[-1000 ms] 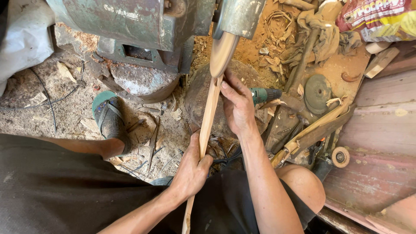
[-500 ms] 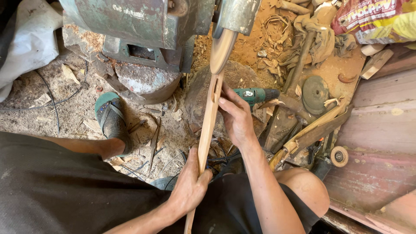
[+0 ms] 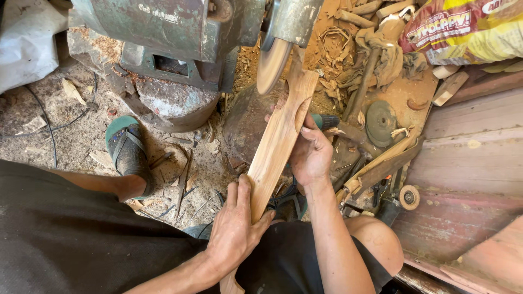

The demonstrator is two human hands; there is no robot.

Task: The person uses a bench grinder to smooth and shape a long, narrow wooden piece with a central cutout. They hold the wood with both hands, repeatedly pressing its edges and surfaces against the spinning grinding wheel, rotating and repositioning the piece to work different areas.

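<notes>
Not much room around the wooden blank [image 3: 278, 141]; the spinning disc [image 3: 271, 65] and its green machine housing [image 3: 169, 27] wall off everything above and to the left of it, and the left hand [image 3: 234, 234] and right hand [image 3: 310, 155] already fill the near end. To the right lies a heap (rags, wood scraps, a round grinding wheel [image 3: 380, 122]); the sawdust floor [image 3: 65, 120] beside the sandalled foot [image 3: 129, 155] is the one open stretch.

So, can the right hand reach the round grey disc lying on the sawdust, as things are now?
Probably yes. The right hand grips the wooden piece, and the grey disc lies just to its right. Only a dark tool handle lies between them, low on the ground. The hand would first have to let go of the wood.
</notes>
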